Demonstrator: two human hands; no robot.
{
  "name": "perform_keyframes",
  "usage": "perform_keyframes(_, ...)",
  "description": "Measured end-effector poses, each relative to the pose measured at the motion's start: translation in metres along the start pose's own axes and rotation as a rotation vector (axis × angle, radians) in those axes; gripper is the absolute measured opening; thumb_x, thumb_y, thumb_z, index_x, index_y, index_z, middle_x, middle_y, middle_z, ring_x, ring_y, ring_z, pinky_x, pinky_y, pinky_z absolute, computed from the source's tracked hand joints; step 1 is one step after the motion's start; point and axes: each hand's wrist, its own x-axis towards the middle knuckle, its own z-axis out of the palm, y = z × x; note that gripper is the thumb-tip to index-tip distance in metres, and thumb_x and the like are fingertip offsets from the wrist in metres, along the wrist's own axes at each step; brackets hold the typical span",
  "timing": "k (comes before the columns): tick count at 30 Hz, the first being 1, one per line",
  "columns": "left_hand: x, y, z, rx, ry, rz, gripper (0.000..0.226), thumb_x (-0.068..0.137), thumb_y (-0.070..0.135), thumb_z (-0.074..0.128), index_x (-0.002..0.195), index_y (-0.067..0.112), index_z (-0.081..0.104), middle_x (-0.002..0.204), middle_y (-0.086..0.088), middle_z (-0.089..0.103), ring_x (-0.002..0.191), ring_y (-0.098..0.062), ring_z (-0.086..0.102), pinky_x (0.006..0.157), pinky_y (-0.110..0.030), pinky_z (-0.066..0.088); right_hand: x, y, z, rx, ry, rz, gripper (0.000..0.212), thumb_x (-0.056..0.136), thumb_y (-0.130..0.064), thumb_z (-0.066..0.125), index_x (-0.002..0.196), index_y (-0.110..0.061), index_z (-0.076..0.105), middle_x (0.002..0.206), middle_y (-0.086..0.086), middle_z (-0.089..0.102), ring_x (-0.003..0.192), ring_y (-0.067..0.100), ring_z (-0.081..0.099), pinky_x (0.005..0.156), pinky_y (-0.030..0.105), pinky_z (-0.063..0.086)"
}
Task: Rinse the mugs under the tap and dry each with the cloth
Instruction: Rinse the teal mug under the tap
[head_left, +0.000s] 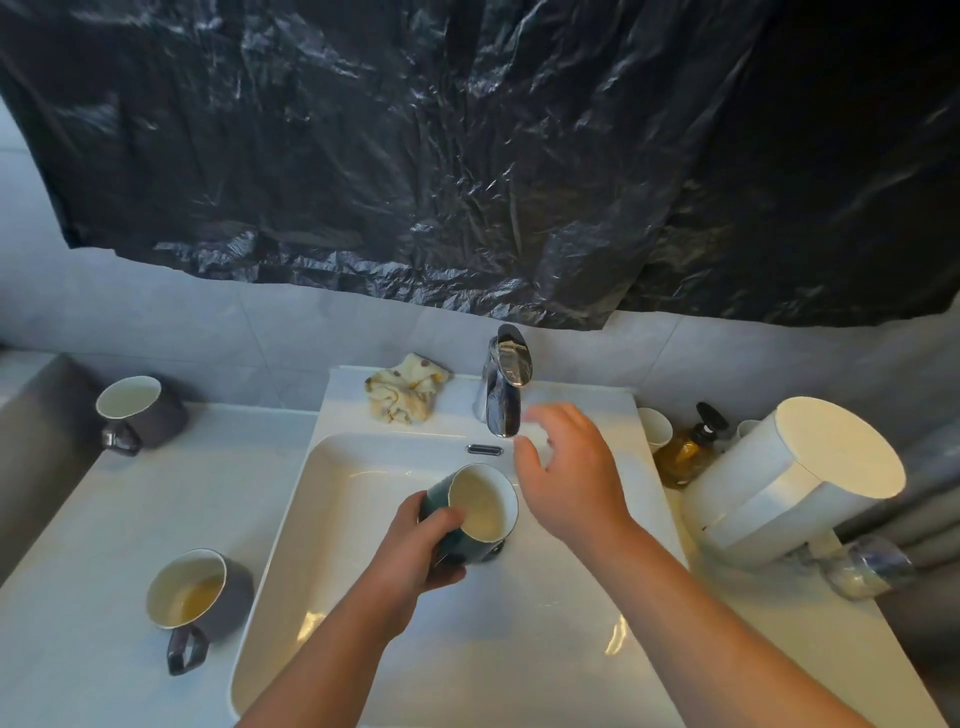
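Note:
My left hand (415, 551) grips a dark teal mug (480, 506) with a cream inside, held tilted over the white basin (363, 571) below the chrome tap (503, 387). My right hand (566, 467) hovers open just right of the tap's spout, fingers spread, holding nothing. No water stream is visible. A grey mug (195, 597) with brownish liquid stands on the counter left of the basin. Another grey mug (137, 410) stands farther back left. A crumpled cream cloth with spots (405, 392) lies on the basin's back ledge, left of the tap.
Right of the basin stand a small white cup (655, 428), an amber pump bottle (688, 449) and a large white cylindrical container (795, 478). Black plastic sheeting (467, 156) hangs over the wall above. A grey ledge lies at far left.

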Motion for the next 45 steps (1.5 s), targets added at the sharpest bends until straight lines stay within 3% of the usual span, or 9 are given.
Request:
perform_keyframes(2, -0.006, 0.001, -0.003, 0.025, -0.005, 0.021, 0.058, 0.079, 0.034, 0.070, 0.132, 0.025, 0.049, 0.127, -0.010, 0.059, 0.105, -0.029, 0.067, 0.075, -0.034, 0.060, -0.022, 0.001, 0.009, 0.085, 0.045, 0.063, 0.011, 0.095, -0.027, 0.059, 0.093, -0.020, 0.068, 0.092, -0.010, 0.064, 0.088, 0.012, 0.058, 0.077, 0.029, 0.050)
perform_keyframes(4, -0.012, 0.005, -0.006, 0.069, -0.019, 0.063, 0.060, 0.068, 0.036, 0.068, 0.125, 0.029, 0.052, 0.124, -0.008, 0.060, 0.103, -0.028, 0.068, 0.075, -0.032, 0.061, -0.030, 0.000, 0.016, 0.117, -0.079, 0.226, 0.023, 0.095, -0.040, 0.054, 0.085, -0.023, 0.066, 0.086, -0.009, 0.065, 0.084, 0.014, 0.060, 0.075, 0.032, 0.053)
perform_keyframes(9, -0.024, 0.011, -0.008, 0.190, -0.082, 0.157, 0.053, 0.066, 0.030, 0.069, 0.117, 0.036, 0.057, 0.115, -0.003, 0.065, 0.099, -0.022, 0.070, 0.083, -0.038, 0.063, -0.015, -0.009, 0.016, 0.426, -0.505, 0.780, 0.061, 0.092, -0.073, 0.038, 0.113, -0.021, 0.061, 0.119, 0.005, 0.063, 0.096, 0.030, 0.067, 0.080, 0.040, 0.062)
perform_keyframes(15, -0.030, 0.015, -0.005, 0.244, -0.157, 0.205, 0.059, 0.066, 0.024, 0.078, 0.121, 0.039, 0.062, 0.107, 0.007, 0.071, 0.096, -0.011, 0.069, 0.075, -0.026, 0.058, -0.015, 0.012, 0.020, 0.728, -0.628, 0.888, 0.059, 0.069, -0.061, 0.071, 0.116, -0.025, 0.068, 0.128, 0.007, 0.063, 0.109, 0.035, 0.067, 0.082, 0.053, 0.061)
perform_keyframes(19, -0.026, 0.016, -0.003, 0.074, -0.052, 0.092, 0.051, 0.085, 0.042, 0.074, 0.126, 0.013, 0.065, 0.114, -0.015, 0.073, 0.101, -0.028, 0.073, 0.092, -0.040, 0.060, -0.019, 0.017, 0.019, 0.793, -0.519, 0.851, 0.046, 0.081, -0.054, 0.069, 0.115, -0.023, 0.063, 0.131, 0.008, 0.059, 0.113, 0.033, 0.063, 0.082, 0.051, 0.061)
perform_keyframes(22, -0.028, 0.021, -0.001, -0.034, -0.059, 0.012, 0.035, 0.100, 0.033, 0.061, 0.113, 0.001, 0.068, 0.103, -0.019, 0.076, 0.090, -0.025, 0.076, 0.083, -0.034, 0.062, -0.024, 0.018, 0.023, 0.886, -0.463, 0.821, 0.051, 0.086, -0.051, 0.066, 0.125, -0.020, 0.061, 0.126, 0.011, 0.065, 0.113, 0.032, 0.064, 0.085, 0.051, 0.061)
perform_keyframes(28, -0.024, 0.035, -0.001, 0.003, -0.028, 0.051, 0.038, 0.091, 0.030, 0.073, 0.119, 0.005, 0.065, 0.105, -0.011, 0.078, 0.092, -0.026, 0.077, 0.082, -0.037, 0.062, -0.026, 0.013, 0.019, 0.871, -0.488, 0.683, 0.076, 0.067, -0.056, 0.075, 0.125, -0.010, 0.058, 0.117, 0.012, 0.072, 0.107, 0.027, 0.070, 0.095, 0.047, 0.057)
perform_keyframes(34, -0.024, 0.046, -0.008, 0.059, -0.007, 0.200, 0.059, 0.074, 0.013, 0.089, 0.127, 0.012, 0.061, 0.120, -0.008, 0.072, 0.102, -0.027, 0.073, 0.092, -0.043, 0.061, -0.018, 0.007, 0.003, 0.827, -0.469, 0.551, 0.039, 0.090, -0.027, 0.073, 0.122, -0.019, 0.051, 0.120, 0.003, 0.064, 0.108, 0.021, 0.066, 0.093, 0.037, 0.056)
perform_keyframes(45, -0.041, 0.072, -0.010, 0.310, -0.059, 0.467, 0.091, 0.064, -0.009, 0.089, 0.139, 0.028, 0.053, 0.121, 0.019, 0.066, 0.110, -0.001, 0.063, 0.075, -0.018, 0.059, -0.011, 0.003, -0.024, 0.776, -0.524, 0.295, 0.069, 0.078, 0.001, 0.081, 0.133, -0.029, 0.050, 0.126, -0.010, 0.065, 0.117, 0.012, 0.063, 0.090, 0.028, 0.058)
